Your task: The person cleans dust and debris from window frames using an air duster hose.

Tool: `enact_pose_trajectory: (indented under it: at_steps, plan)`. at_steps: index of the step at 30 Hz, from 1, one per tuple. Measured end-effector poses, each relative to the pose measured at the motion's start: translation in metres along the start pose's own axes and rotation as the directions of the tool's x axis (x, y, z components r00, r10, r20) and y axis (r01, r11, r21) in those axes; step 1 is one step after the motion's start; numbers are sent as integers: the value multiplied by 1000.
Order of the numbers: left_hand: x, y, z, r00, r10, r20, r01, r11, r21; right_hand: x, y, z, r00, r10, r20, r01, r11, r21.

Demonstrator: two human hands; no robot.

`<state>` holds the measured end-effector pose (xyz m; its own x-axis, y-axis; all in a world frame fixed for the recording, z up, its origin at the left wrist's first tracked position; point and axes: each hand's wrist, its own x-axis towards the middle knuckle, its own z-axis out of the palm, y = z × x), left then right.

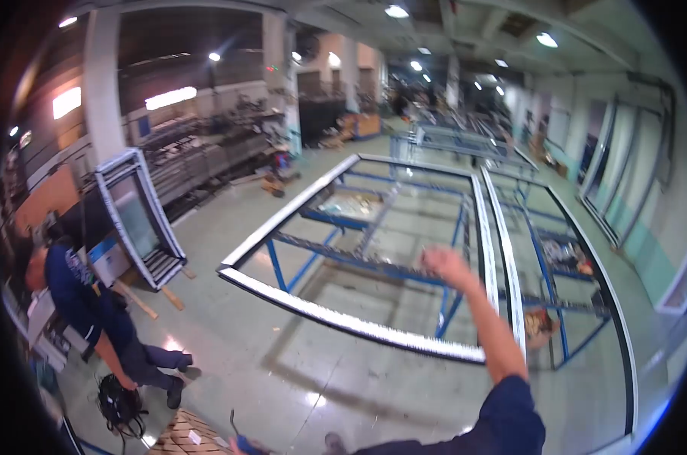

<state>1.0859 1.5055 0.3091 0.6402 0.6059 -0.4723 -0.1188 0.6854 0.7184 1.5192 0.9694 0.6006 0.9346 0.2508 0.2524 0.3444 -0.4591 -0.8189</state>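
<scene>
My right hand point(443, 263) reaches out over a large white-and-black window frame point(366, 327) that lies flat on a blue metal stand point(271, 265). Its fingers look curled, and I cannot make out what, if anything, is in them. Low at the bottom edge, my left hand point(258, 447) is mostly cut off. It appears closed around a blue-handled tool point(242, 441) with a thin, bent dark end. Beside the first frame lies a second white-and-black frame point(512, 303).
At left a person in dark clothes point(81, 284) bends over a black bag point(119, 402). Behind them a smaller wrapped frame point(160, 262) leans on wooden strips point(138, 301). A brown patterned board point(184, 436) is at the bottom. Tall frames point(624, 167) lean against the right wall.
</scene>
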Motion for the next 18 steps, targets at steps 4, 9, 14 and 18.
enact_pose_trajectory:
  at_steps: [4,9,14,18]
  plan:
    - [78,14,89,967,-56,248,42,997,63,37,-87,-113,940,-257,-223,261,965,-10]
    - [165,5,204,938,-166,305,105,973,207,40,-225,-219,841,-327,-432,180,921,-347]
    - [225,-20,300,786,-330,523,84,895,439,61,-315,-303,771,-419,-479,46,787,-615]
    - [259,-54,358,770,-361,526,37,849,528,105,-350,-320,699,-436,-567,32,811,-584]
